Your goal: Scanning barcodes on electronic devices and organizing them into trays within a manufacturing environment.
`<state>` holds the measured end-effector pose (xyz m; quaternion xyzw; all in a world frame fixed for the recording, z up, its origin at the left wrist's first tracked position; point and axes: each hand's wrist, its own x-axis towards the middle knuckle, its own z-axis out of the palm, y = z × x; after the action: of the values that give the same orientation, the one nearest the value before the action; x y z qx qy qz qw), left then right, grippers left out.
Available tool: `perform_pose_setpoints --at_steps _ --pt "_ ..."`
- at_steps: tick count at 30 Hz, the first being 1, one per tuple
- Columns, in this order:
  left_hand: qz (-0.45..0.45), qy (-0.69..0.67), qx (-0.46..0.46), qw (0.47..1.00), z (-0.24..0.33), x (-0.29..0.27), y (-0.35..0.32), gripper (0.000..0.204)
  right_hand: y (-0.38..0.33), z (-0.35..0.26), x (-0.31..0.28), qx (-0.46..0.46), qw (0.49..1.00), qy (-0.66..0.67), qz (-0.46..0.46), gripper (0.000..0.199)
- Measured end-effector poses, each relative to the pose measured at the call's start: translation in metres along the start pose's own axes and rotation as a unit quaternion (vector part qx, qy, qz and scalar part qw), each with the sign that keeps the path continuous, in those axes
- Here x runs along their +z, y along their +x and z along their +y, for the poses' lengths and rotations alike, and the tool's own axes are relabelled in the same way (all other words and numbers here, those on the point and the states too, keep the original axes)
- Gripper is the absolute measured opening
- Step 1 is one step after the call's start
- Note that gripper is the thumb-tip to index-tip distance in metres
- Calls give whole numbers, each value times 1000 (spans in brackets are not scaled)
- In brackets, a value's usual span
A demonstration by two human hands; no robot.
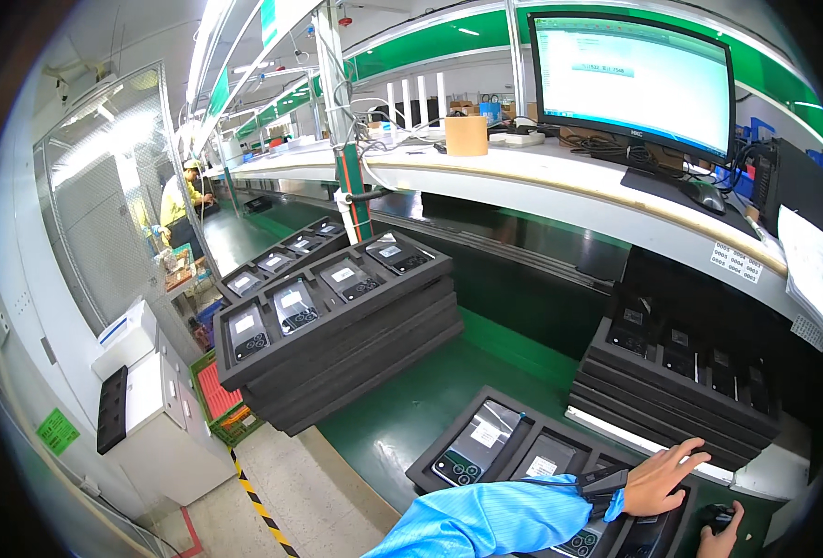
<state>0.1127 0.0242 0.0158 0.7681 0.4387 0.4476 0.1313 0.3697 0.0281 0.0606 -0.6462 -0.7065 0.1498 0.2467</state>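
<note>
While my left hand (658,479) spreads its fingers over the right end of the front tray (514,456), gripping nothing that I can see, my right hand (723,538) sits just beyond that end, thumb and a finger closed about a rounded black object (715,517), too partly hidden to name. So the tray lies under and to the left of my left hand, which is the nearer one; its long axis slants from far left to near right, and the phones lie crosswise in its pockets. My crinkled, shiny blue sleeve (486,516) covers part of it. The leftmost phone (479,448) is a flat, glossy slab with rounded corners, a white label and ring-shaped lenses at its near end. The tray's matte black frame looks like dense foam. Just past my left fingertips rises the right stack (676,395) of similar trays; whether they touch it, I cannot tell. Farther off, leftward of both hands, the taller left stack (365,358) stands layered and slightly uneven on the smooth green bench (398,437).
</note>
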Motion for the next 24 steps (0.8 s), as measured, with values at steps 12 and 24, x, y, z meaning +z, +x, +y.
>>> perform_pose_setpoints --at_steps 12,24 --pt "-37 -28 -22 999 0 -1 0 69 -1 -3 -1 11 1000 16 -7 64" --pt "-14 -26 4 1000 2 -4 2 66 -1 -8 -2 5 1000 3 0 63"
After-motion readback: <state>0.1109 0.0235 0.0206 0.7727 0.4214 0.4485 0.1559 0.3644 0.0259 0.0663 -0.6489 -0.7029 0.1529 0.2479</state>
